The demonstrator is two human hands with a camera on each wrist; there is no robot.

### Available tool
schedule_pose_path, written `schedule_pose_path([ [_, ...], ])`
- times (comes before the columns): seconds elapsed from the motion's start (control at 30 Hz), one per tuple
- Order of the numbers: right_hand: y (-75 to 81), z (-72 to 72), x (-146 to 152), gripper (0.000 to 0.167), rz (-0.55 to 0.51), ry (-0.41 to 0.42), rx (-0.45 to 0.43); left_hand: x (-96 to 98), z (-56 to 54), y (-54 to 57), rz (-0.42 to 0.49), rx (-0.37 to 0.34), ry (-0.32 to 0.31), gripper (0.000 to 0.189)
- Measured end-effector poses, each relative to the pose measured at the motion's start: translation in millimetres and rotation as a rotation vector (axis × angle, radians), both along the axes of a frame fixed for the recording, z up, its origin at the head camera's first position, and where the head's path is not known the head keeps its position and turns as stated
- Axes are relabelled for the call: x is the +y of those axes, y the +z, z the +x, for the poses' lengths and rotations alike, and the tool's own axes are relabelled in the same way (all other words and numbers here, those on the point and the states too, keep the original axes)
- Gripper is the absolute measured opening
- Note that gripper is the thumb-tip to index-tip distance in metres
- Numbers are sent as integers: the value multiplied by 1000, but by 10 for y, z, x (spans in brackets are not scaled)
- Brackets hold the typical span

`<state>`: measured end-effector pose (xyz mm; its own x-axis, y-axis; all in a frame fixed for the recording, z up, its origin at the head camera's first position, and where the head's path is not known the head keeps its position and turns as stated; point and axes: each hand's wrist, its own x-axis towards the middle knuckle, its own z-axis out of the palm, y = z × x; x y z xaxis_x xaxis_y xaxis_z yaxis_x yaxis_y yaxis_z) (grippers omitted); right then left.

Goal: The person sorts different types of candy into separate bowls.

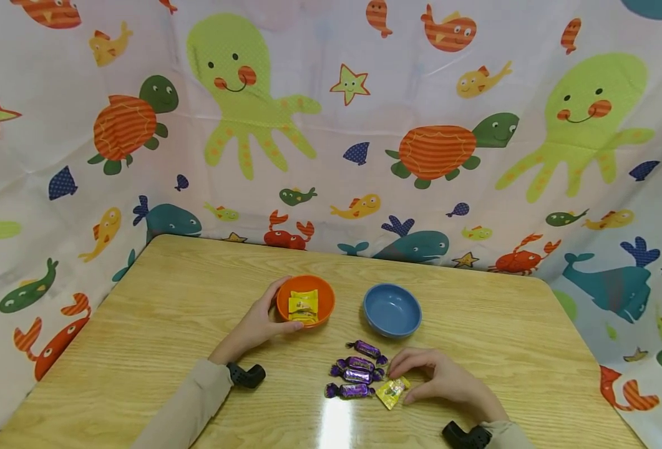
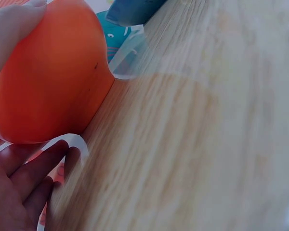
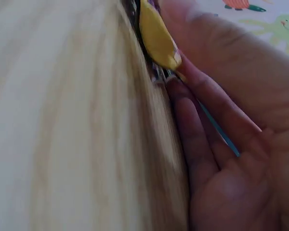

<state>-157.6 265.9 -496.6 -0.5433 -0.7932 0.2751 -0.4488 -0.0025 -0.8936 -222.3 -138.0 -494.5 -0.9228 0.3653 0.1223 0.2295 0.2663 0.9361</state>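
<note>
My left hand (image 1: 260,321) grips the orange bowl (image 1: 327,304) from its left side, thumb along the near rim and fingers around the far side. Yellow-wrapped candies (image 1: 304,304) lie inside it. In the left wrist view the bowl's outer wall (image 2: 53,72) fills the upper left, standing on the wood. My right hand (image 1: 440,377) pinches a yellow candy packet (image 1: 392,391) low over the table, its thumb and fingers at the packet's edges. The same packet (image 3: 156,36) shows at the fingertips in the right wrist view. Several purple twist-wrapped candies (image 1: 355,376) lie just left of it.
A blue bowl (image 1: 392,310) stands right of the orange one, with nothing in it. Everything rests on a light wooden table (image 1: 196,280). Behind and beside the table hangs a curtain (image 1: 319,143) printed with sea animals. Glare brightens the near tabletop.
</note>
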Motion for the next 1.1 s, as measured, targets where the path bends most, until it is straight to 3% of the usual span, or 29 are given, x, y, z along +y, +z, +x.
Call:
schedule_pose_path([
  [0.13,9,-14,12,41,15,2,18,-31,-22,-58,11,14,6,98],
  [0.4,-14,20,-32,40,31,-34,94,-20,-25,-61,10,44,-3,101],
  [0.8,-8,42,-65,30,11,-45,21,-23,-31,-77,9,26,3,99],
  [0.9,16,47,-84,29,22,-74,10,-15,-10,-35,5,17,0,100],
  [1.1,96,35,-116,28,9,-113,-14,-1,106,207,23,22,-28,98],
])
